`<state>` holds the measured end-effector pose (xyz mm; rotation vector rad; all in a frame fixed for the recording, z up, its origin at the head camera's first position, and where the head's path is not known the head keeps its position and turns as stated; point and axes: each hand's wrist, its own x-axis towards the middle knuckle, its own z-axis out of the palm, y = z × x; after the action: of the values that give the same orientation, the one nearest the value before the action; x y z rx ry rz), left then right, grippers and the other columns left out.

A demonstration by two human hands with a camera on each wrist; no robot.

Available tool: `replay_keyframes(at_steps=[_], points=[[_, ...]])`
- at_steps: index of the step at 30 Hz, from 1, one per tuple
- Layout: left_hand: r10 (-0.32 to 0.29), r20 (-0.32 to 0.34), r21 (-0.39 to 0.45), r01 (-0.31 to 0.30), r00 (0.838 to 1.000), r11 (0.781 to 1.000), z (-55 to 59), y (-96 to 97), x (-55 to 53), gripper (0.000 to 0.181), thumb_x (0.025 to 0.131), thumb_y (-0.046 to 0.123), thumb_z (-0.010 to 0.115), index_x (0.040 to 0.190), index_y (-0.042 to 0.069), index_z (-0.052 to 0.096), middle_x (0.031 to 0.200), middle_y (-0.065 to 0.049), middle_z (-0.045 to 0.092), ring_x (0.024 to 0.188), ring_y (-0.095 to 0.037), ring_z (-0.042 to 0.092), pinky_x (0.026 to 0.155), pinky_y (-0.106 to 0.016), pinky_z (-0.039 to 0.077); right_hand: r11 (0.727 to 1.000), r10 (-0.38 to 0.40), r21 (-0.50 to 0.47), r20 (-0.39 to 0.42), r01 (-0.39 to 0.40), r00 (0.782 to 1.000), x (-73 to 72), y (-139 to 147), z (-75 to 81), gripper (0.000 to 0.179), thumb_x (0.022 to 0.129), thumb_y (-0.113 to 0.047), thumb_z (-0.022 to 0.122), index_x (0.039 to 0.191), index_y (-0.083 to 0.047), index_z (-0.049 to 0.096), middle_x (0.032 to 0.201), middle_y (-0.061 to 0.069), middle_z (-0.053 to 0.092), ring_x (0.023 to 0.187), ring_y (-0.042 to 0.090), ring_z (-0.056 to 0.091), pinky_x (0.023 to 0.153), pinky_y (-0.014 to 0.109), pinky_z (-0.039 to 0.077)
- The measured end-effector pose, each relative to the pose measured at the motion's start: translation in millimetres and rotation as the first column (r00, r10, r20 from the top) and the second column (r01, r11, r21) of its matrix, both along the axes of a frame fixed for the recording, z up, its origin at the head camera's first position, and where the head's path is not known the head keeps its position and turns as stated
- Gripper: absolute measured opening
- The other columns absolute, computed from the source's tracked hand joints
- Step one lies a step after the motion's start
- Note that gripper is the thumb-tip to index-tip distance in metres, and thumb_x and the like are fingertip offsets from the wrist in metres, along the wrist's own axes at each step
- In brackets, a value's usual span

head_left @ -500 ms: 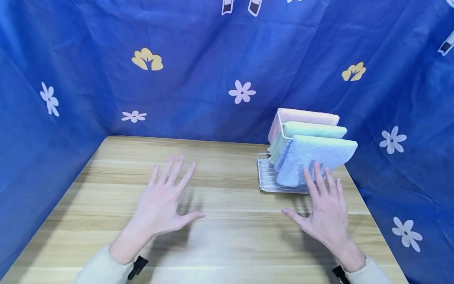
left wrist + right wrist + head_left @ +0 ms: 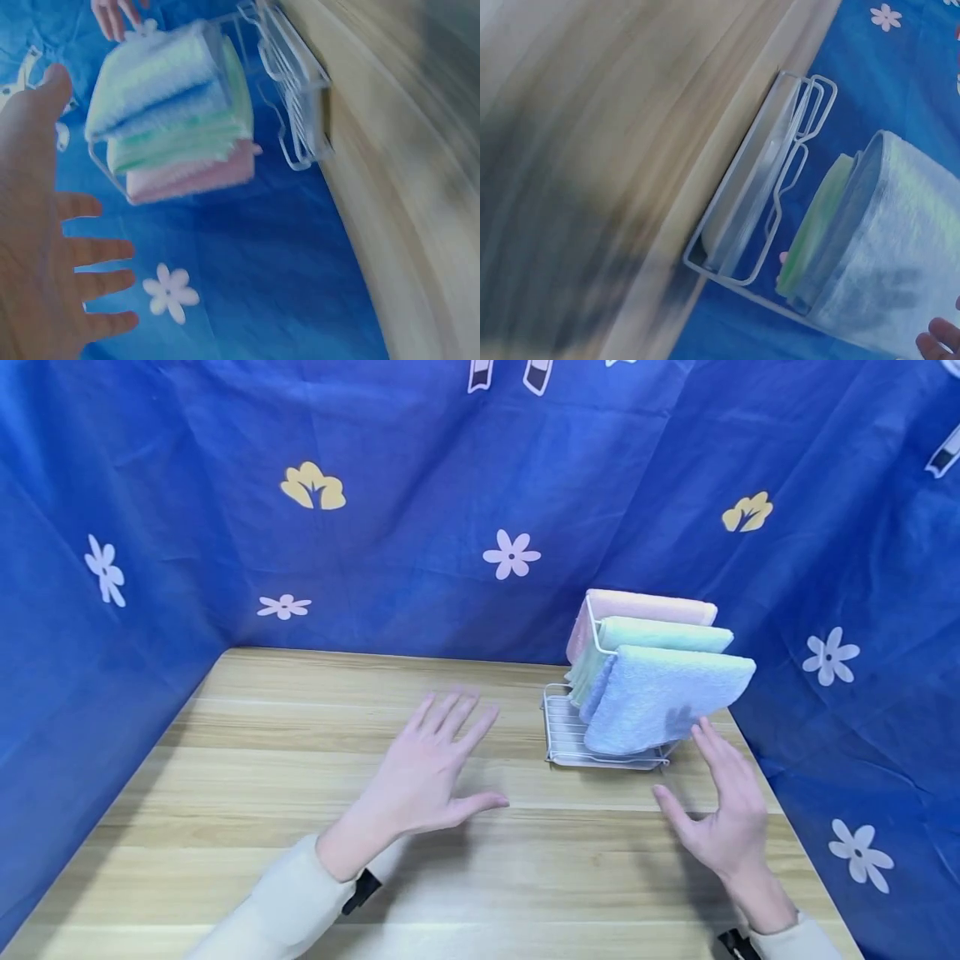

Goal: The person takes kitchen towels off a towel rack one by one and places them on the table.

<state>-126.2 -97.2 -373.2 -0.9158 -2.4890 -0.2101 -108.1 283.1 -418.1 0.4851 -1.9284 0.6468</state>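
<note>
On the surface (image 2: 300, 727), a wire rack (image 2: 607, 761) carries the towels (image 2: 666, 633), blue towel (image 2: 667, 693) frontmost; your left hand (image 2: 420, 781) has swung toward them, your right hand (image 2: 731, 814) outward, thumbs wide of empty fingers (image 2: 455, 718), so no towel looks gripped yet.

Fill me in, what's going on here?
A person's right hand is close to the blue towel, frontmost of three draped on a white wire rack; the green towel and pink towel hang behind it. The left hand is spread over the wooden table, left of the rack. Both hands are empty.
</note>
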Motion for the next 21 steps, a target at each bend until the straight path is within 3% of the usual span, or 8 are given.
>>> replay_keyframes(at_steps=[3,6,8,13,14,16,21], points=[[-0.032,-0.037,-0.024,0.031,0.999,0.999,6.7,16.1,-3.5,0.104,0.080,0.081,0.069,0.156,0.012,0.050,0.155,-0.020,0.056,0.145,-0.041,0.053,0.121,-0.060,0.040,0.996,0.029,-0.088,-0.001,-0.029,1.000,-0.8,4.7,1.3,0.078,0.093,-0.061,0.071,0.127,0.009,0.071,0.125,0.034,0.071,0.133,0.010,0.064,0.117,0.019,0.042],[-0.054,-0.052,-0.029,0.052,0.997,0.998,13.4,30.5,-7.0,0.106,0.080,0.082,0.068,0.158,0.014,0.047,0.155,-0.018,0.056,0.145,-0.038,0.053,0.120,-0.058,0.043,0.987,0.034,-0.155,0.037,-0.028,0.999,0.0,11.9,1.3,0.067,0.092,-0.048,0.076,0.127,0.009,0.071,0.122,0.035,0.071,0.128,-0.005,0.061,0.110,0.013,0.044],[-0.071,-0.056,-0.018,0.070,0.996,0.997,16.3,39.2,-9.6,0.104,0.082,0.082,0.068,0.158,0.015,0.047,0.155,-0.016,0.057,0.145,-0.037,0.054,0.119,-0.057,0.045,0.979,0.049,-0.202,0.081,-0.032,0.996,-0.3,18.4,0.0,0.056,0.089,-0.031,0.080,0.127,0.009,0.071,0.123,0.034,0.071,0.124,-0.007,0.062,0.105,0.010,0.045],[-0.118,-0.106,-0.012,0.117,0.987,0.993,22.8,59.6,-16.7,0.092,0.087,0.077,0.067,0.153,0.015,0.053,0.148,-0.013,0.063,0.141,-0.034,0.058,0.118,-0.052,0.047,0.924,0.161,-0.372,0.162,-0.091,0.974,-4.6,29.9,-1.1,0.047,0.080,0.012,0.076,0.126,0.015,0.068,0.126,0.007,0.076,0.115,0.000,0.070,0.095,0.010,0.053],[-0.130,-0.127,-0.015,0.129,0.983,0.991,24.7,63.5,-18.4,0.088,0.088,0.074,0.068,0.151,0.015,0.055,0.146,-0.012,0.065,0.140,-0.033,0.059,0.118,-0.050,0.047,0.905,0.196,-0.411,0.168,-0.112,0.966,-5.7,31.1,-0.4,0.047,0.080,0.016,0.074,0.126,0.017,0.067,0.125,0.001,0.076,0.113,0.002,0.071,0.093,0.011,0.054],[-0.156,-0.175,-0.028,0.154,0.972,0.988,29.7,70.8,-22.2,0.079,0.092,0.070,0.068,0.148,0.015,0.058,0.142,-0.010,0.068,0.136,-0.031,0.062,0.117,-0.047,0.048,0.842,0.298,-0.507,0.148,-0.187,0.943,-8.8,32.8,1.5,0.041,0.083,0.021,0.068,0.124,0.023,0.063,0.121,-0.001,0.077,0.108,0.006,0.073,0.090,0.013,0.056],[-0.214,-0.251,-0.052,0.208,0.944,0.977,42.5,87.8,-32.1,0.063,0.097,0.059,0.067,0.143,0.015,0.063,0.135,-0.005,0.072,0.126,-0.025,0.066,0.111,-0.041,0.051,0.631,0.493,-0.712,0.061,-0.308,0.868,-17.2,39.0,5.4,0.032,0.088,0.024,0.063,0.120,0.030,0.058,0.109,0.007,0.081,0.096,0.012,0.078,0.082,0.015,0.059]])
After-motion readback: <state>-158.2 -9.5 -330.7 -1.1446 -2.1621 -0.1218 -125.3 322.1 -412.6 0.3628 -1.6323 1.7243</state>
